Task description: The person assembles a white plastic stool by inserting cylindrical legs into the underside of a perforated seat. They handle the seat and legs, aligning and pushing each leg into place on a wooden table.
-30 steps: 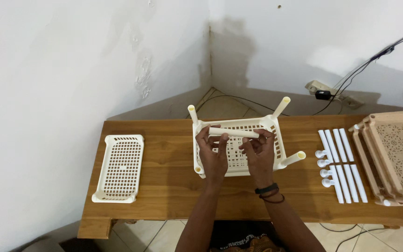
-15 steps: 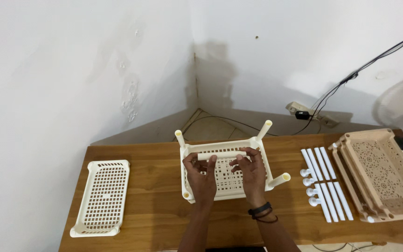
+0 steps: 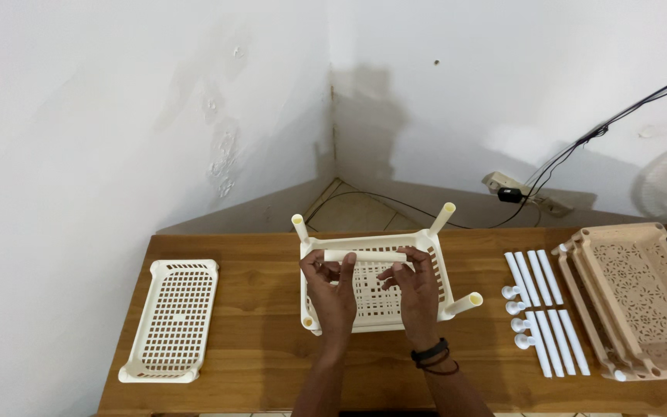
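Note:
A cream plastic basket tray (image 3: 435,262) sits at the middle of the wooden table (image 3: 256,363), with three short tubes standing up from its corners. Above it, my left hand (image 3: 332,289) and my right hand (image 3: 413,287) together hold a cream tube (image 3: 364,255) level, one hand at each end. A black band is on my right wrist.
A second cream basket tray (image 3: 171,318) lies at the left of the table. Several white tubes (image 3: 543,309) lie in rows to the right, beside a stack of tan trays (image 3: 633,301). A wall socket with cables (image 3: 515,193) sits behind the table.
The view has tilted up, so the table sits lower in frame. Both hands have stayed over the middle tray, keeping hold of the tube.

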